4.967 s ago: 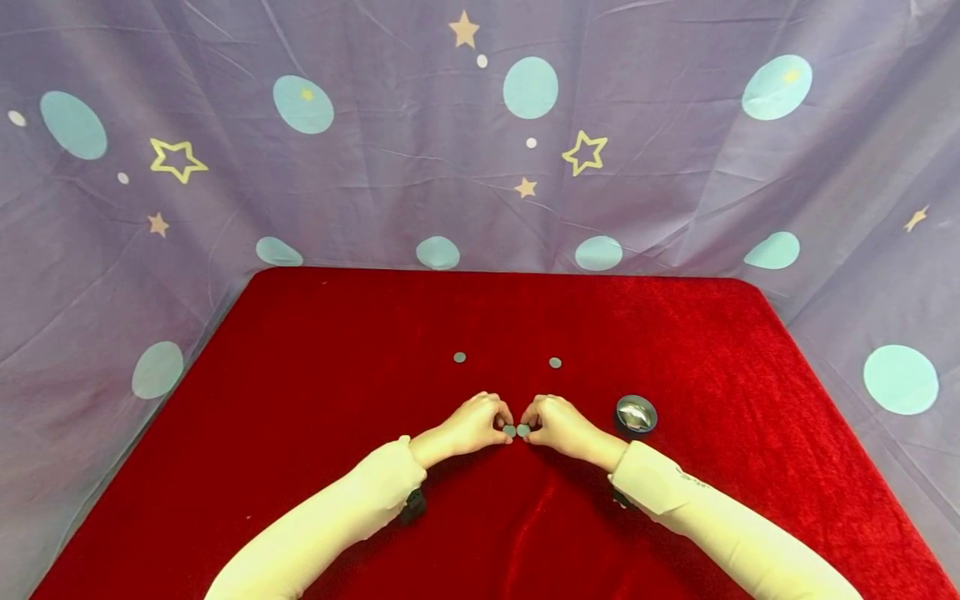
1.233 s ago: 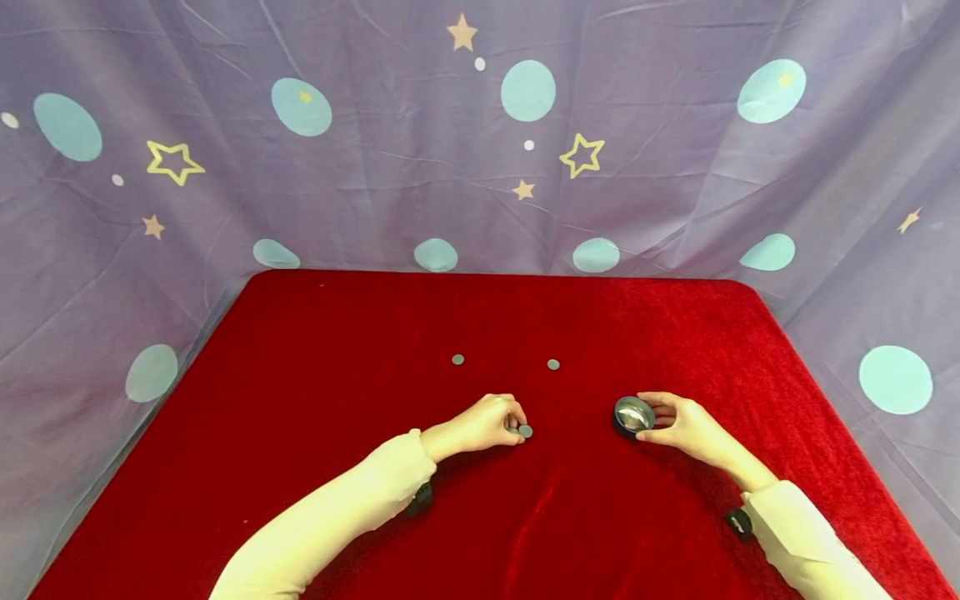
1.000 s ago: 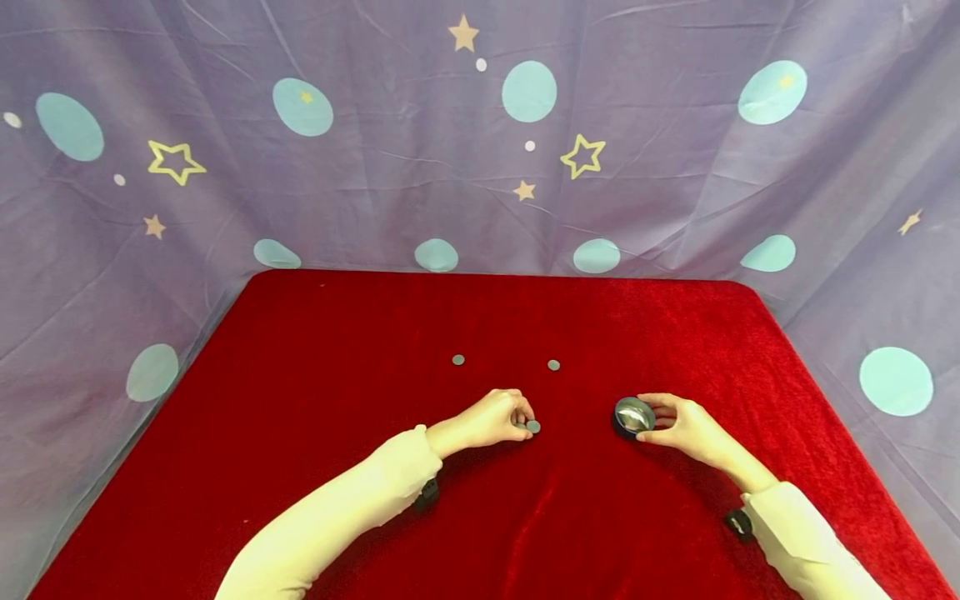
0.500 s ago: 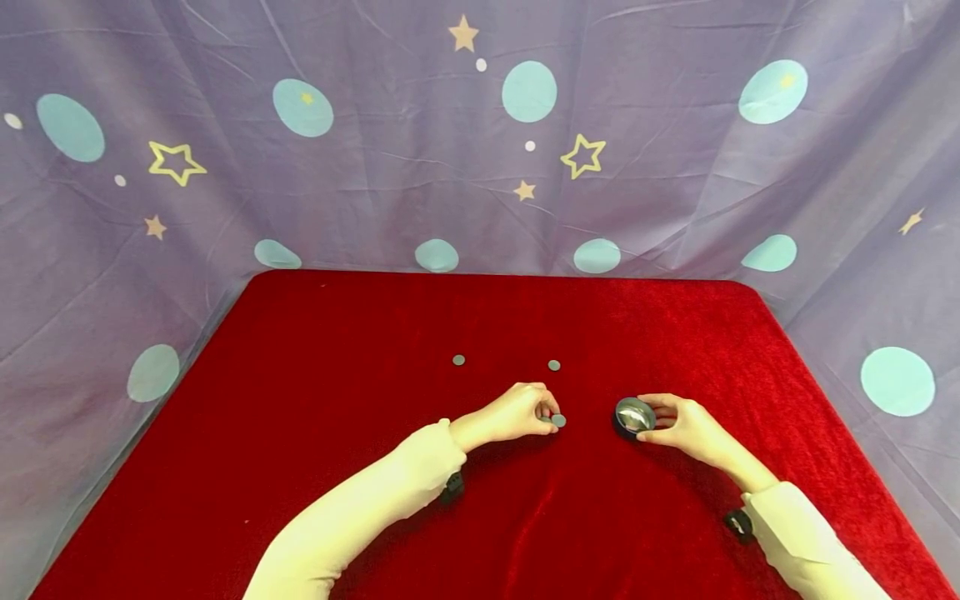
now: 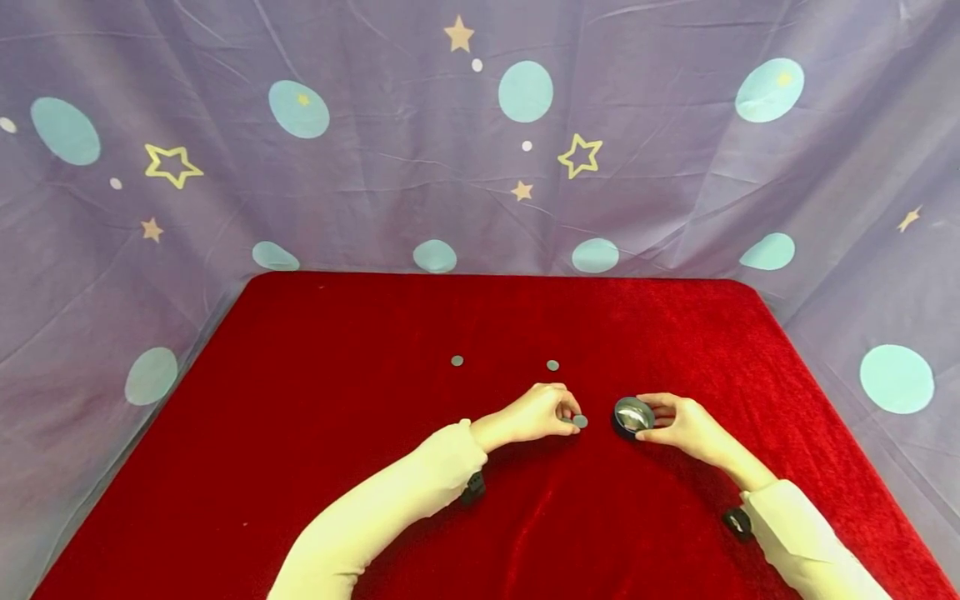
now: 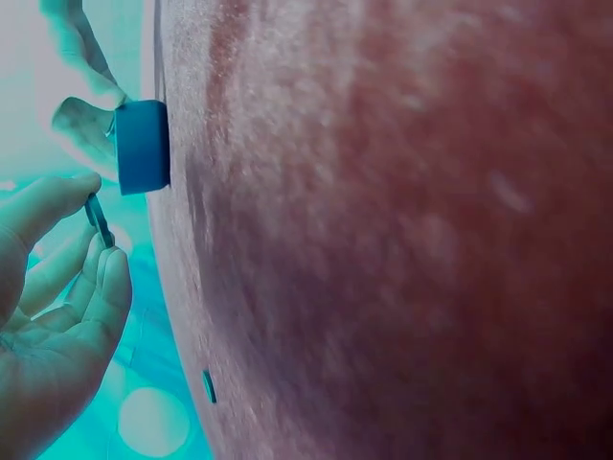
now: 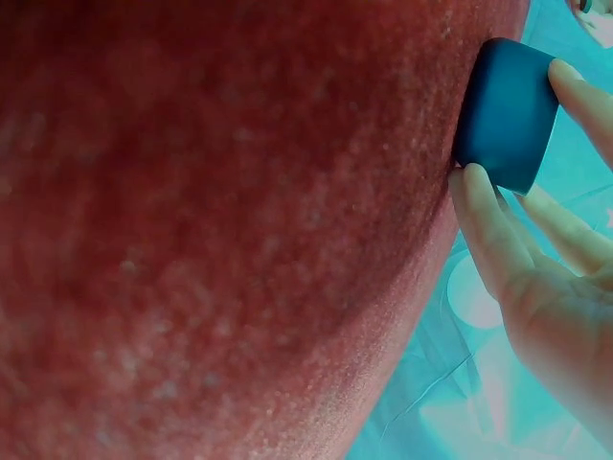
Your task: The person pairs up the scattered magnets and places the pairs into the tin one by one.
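Observation:
Between the thumb and fingertips of my left hand (image 5: 536, 414) I pinch small grey coin-like discs. The front disc (image 5: 580, 422) shows its face in the head view; another seems to peek out behind it. In the left wrist view the held discs (image 6: 100, 220) appear edge-on. A short way to the right, my right hand (image 5: 693, 432) grips a small dark round bowl (image 5: 622, 427) with a shiny inside. Thumb and fingers press its smooth outer wall (image 7: 508, 115), as the right wrist view shows. The bowl stands upright on the red cloth, its far side hidden from that view.
Two more grey discs lie flat on the cloth beyond my hands: a left disc (image 5: 457, 361) and a right disc (image 5: 552, 365). Red velvet-like cloth (image 5: 360, 358) covers the table. A purple curtain (image 5: 390, 150) with stars and dots encloses its back and sides.
Five seconds ago each hand held a disc near the middle. My right hand has since taken hold of the bowl. The left hand has moved right towards it with the discs.

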Action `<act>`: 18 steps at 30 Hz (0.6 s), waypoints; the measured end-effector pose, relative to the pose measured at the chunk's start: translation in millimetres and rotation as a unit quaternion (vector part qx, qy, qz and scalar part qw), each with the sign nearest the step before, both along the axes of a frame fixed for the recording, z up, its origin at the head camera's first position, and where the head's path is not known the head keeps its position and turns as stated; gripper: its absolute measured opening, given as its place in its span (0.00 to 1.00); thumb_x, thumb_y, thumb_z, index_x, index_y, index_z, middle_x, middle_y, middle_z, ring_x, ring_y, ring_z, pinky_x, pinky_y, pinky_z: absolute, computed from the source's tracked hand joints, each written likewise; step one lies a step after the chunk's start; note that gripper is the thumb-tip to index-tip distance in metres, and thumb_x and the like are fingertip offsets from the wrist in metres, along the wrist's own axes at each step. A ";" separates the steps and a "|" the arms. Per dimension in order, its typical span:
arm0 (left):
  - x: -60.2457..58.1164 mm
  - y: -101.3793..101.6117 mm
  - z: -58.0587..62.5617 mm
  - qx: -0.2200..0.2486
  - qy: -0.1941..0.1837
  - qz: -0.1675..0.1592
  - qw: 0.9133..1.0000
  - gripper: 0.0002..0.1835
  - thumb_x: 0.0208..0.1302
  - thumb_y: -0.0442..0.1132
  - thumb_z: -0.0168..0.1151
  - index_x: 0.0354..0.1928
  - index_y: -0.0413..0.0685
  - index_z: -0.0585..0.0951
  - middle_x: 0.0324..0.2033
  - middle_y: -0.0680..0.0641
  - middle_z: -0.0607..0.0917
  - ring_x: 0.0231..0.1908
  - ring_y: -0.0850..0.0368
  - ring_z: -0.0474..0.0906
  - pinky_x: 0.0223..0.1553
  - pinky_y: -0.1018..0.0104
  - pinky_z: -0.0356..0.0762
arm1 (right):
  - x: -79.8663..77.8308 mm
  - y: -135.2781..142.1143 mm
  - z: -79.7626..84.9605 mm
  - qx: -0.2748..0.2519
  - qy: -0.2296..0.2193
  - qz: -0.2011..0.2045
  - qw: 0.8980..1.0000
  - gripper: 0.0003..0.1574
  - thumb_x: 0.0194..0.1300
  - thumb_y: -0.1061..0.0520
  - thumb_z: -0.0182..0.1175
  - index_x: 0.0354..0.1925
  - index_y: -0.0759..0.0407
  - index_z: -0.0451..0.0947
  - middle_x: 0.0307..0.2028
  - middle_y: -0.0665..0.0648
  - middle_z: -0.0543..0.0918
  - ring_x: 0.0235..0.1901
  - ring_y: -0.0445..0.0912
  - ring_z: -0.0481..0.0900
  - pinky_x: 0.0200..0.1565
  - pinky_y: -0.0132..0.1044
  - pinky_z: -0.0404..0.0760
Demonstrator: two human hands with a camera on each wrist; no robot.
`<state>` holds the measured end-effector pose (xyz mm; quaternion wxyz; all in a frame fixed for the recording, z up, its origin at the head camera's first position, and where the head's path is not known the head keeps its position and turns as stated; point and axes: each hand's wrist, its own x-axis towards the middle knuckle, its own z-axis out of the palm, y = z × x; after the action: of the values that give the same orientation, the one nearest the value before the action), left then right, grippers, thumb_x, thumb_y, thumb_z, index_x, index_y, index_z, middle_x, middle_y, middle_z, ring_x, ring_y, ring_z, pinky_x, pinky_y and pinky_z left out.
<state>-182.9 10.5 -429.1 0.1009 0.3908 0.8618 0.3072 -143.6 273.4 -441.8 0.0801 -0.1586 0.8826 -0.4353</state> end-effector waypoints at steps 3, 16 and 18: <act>0.1 5.2 -0.8 0.004 0.001 0.000 1.000 0.09 0.52 0.36 0.67 0.36 0.41 0.83 0.28 0.50 0.78 0.29 0.64 0.74 0.30 0.83 0.68 | -0.1 -0.3 0.4 -0.002 -0.002 0.000 1.000 0.35 0.50 0.59 0.69 0.52 0.75 0.70 0.44 0.68 0.79 0.41 0.54 0.80 0.40 0.36 0.79; -0.7 24.2 -3.1 0.011 0.002 0.015 1.000 0.10 0.52 0.37 0.67 0.37 0.41 0.83 0.28 0.49 0.79 0.29 0.65 0.74 0.31 0.85 0.68 | 0.8 -0.8 1.5 -0.006 -0.013 -0.001 1.000 0.35 0.51 0.59 0.68 0.53 0.76 0.68 0.45 0.69 0.78 0.41 0.54 0.80 0.40 0.35 0.79; -1.2 27.6 -3.3 0.011 0.007 0.017 1.000 0.10 0.51 0.37 0.68 0.36 0.41 0.84 0.28 0.50 0.79 0.29 0.65 0.74 0.31 0.85 0.67 | 0.8 -0.9 1.7 -0.006 -0.013 -0.001 1.000 0.35 0.50 0.59 0.68 0.53 0.76 0.68 0.45 0.70 0.78 0.41 0.54 0.80 0.40 0.34 0.79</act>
<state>-184.2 38.1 -432.4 0.0852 0.3789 0.8658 0.3156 -142.9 272.5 -440.1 0.0897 -0.1530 0.8788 -0.4430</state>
